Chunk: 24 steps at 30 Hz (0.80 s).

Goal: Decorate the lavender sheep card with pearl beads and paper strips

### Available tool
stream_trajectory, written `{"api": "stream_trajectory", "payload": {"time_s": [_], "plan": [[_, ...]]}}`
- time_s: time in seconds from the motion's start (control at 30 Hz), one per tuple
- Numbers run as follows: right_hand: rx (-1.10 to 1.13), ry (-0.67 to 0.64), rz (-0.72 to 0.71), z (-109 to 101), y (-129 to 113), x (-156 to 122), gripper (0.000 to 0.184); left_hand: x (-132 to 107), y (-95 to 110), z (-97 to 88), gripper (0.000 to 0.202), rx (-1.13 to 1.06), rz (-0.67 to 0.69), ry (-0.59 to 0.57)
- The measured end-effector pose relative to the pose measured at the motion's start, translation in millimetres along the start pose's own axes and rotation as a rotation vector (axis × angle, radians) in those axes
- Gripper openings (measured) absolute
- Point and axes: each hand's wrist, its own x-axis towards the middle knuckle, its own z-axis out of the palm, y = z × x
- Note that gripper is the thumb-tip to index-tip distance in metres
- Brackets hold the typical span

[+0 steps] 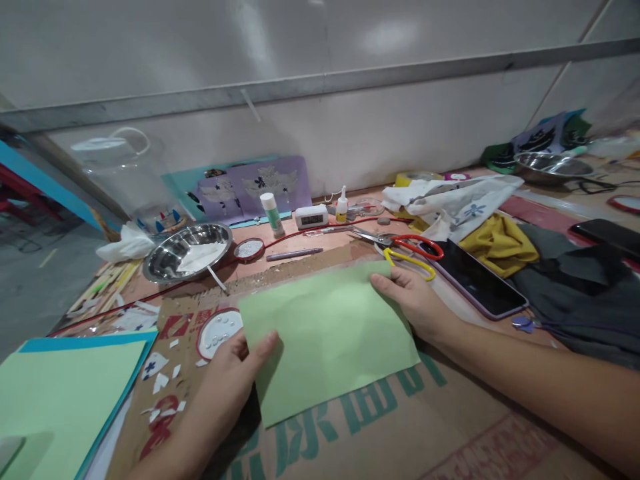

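A sheet of light green paper (pixel 330 333) is held up in front of me, over the printed cardboard (pixel 480 413). My left hand (pixel 245 363) grips its left edge, thumb on the front face and fingers hidden behind. At the upper right corner, my right hand (pixel 407 293) pinches the sheet the same way. Just beyond that hand lie red-handled scissors (pixel 415 245) and a yellow-handled pair (pixel 410 262). Close to my left hand is a white round lid (pixel 219 331) with clear droplets or beads on it.
A stack of green and blue paper (pixel 65 393) lies at left. Behind are a metal bowl (pixel 187 250), a glue stick (pixel 271 213), a small digital clock (pixel 311 217), a little bottle (pixel 342 207) and a pen (pixel 295 255). A phone (pixel 480 280) and dark cloth (pixel 570 287) lie at right.
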Motion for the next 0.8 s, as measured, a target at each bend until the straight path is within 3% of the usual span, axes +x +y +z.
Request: {"api": "stream_trajectory", "payload": {"time_s": [0.1,0.37,0.57,0.67,0.8], "plan": [[0.023,0.029,-0.024,0.4,0.3,-0.6,0.039,-1.7,2.4,2.9,0.048,-0.018,-0.021,-0.058],[0.031,-0.112,-0.033,-0.1,4.2,1.8,0.040,7.3,-0.5,1.5,0.051,-0.302,-0.063,0.030],[0.031,-0.125,-0.012,2.3,1.4,3.9,0.046,9.3,-1.2,1.2,0.047,-0.321,-0.053,0.066],[0.023,-0.069,-0.039,3.3,0.6,5.3,0.052,9.8,-0.2,2.5,0.046,-0.342,-0.054,0.077],[0.022,0.049,-0.211,3.8,1.0,3.8,0.063,9.6,3.8,3.5,0.051,-0.342,-0.061,0.127]]}}
